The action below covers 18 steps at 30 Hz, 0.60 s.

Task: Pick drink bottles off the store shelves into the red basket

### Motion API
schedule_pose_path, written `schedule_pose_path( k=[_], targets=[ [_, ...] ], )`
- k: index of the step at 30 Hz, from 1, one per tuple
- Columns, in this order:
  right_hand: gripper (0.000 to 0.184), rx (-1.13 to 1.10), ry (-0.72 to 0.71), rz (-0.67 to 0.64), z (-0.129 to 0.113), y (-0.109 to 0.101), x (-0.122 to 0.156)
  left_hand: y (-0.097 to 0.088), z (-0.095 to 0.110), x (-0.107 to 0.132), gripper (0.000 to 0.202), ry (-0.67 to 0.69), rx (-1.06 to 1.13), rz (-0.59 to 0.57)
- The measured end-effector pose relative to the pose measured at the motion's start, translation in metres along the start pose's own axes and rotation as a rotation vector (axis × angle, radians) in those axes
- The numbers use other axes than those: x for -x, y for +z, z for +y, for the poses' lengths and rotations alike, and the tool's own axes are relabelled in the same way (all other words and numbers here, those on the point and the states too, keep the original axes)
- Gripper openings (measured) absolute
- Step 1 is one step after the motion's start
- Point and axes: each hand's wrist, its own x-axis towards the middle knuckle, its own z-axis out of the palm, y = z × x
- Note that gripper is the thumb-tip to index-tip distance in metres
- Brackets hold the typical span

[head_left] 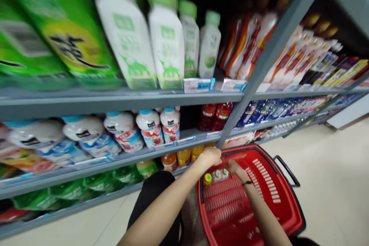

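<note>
**Two hands at the small bottles in a red basket**

The red plastic basket [259, 200] has slotted walls and floor and a black handle [285, 169] folded down along one side. It sits low in front of the person, close against the foot of the grey shelving [121, 100]. A few small bottles [217, 175] stand in its corner nearest the shelves, one with a yellow cap and the others white-capped.

The tall white bottles [167, 42] on the upper shelf carry green caps and green print, but motion blur leaves no writing legible there or on the shelf-edge price tags [198, 84].

The left hand [211, 157] is curled, knuckles up, at the basket's rim just above the small bottles. Whether it grips anything cannot be told. The right hand [236, 169] lies inside the basket, just beside those bottles. Its fingers are too blurred to show how far they are open.
</note>
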Motion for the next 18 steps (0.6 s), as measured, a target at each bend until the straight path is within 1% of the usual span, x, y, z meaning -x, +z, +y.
schedule_pose_path(
  k=[2,4,6,7,8,9,10,11,12,13,14,16,18],
  targets=[
    [0.019,-0.059,-0.085,-0.036,-0.009,-0.042,0.016,-0.003,0.000,0.003,0.033,-0.032,-0.014,0.002],
    [0.021,-0.104,-0.197,-0.038,-0.022,-0.088,0.042,-0.005,-0.001,0.004,0.034,-0.055,-0.022,0.008],
    [0.027,-0.172,-0.358,0.038,-0.042,-0.133,0.075,-0.004,-0.001,0.003,0.036,-0.057,-0.022,0.004],
    [0.031,-0.222,-0.459,0.113,-0.056,-0.156,0.092,-0.004,-0.001,0.003,0.037,-0.051,-0.019,0.000],
    [0.034,-0.346,-0.608,0.280,-0.073,-0.177,0.106,-0.003,-0.001,0.002,0.039,-0.042,-0.016,-0.001],
    [0.034,-0.447,-0.727,0.463,-0.092,-0.198,0.116,-0.002,-0.001,0.002,0.040,-0.032,-0.012,0.000],
    [0.031,-0.500,-0.799,0.623,-0.112,-0.218,0.123,-0.001,-0.001,0.001,0.043,-0.023,-0.009,0.004],
    [0.027,-0.534,-0.835,0.763,-0.133,-0.238,0.124,0.000,-0.001,0.001,0.045,-0.014,-0.008,0.010],
    [0.020,-0.552,-0.846,0.847,-0.153,-0.257,0.120,0.001,-0.001,0.000,0.046,-0.007,-0.008,0.012],
    [0.017,-0.579,-0.818,0.863,-0.172,-0.275,0.111,0.002,-0.002,-0.001,0.048,-0.001,-0.009,0.013],
    [0.025,-0.647,-0.749,0.834,-0.189,-0.291,0.100,0.002,-0.003,-0.002,0.049,0.006,-0.009,0.014],
    [0.048,-0.703,-0.692,0.780,-0.215,-0.318,0.074,0.004,-0.006,-0.004,0.050,0.019,-0.007,0.019],
    [0.057,-0.731,-0.672,0.655,-0.231,-0.334,0.050,0.005,-0.009,-0.007,0.049,0.025,0.001,0.033]
  ],
)
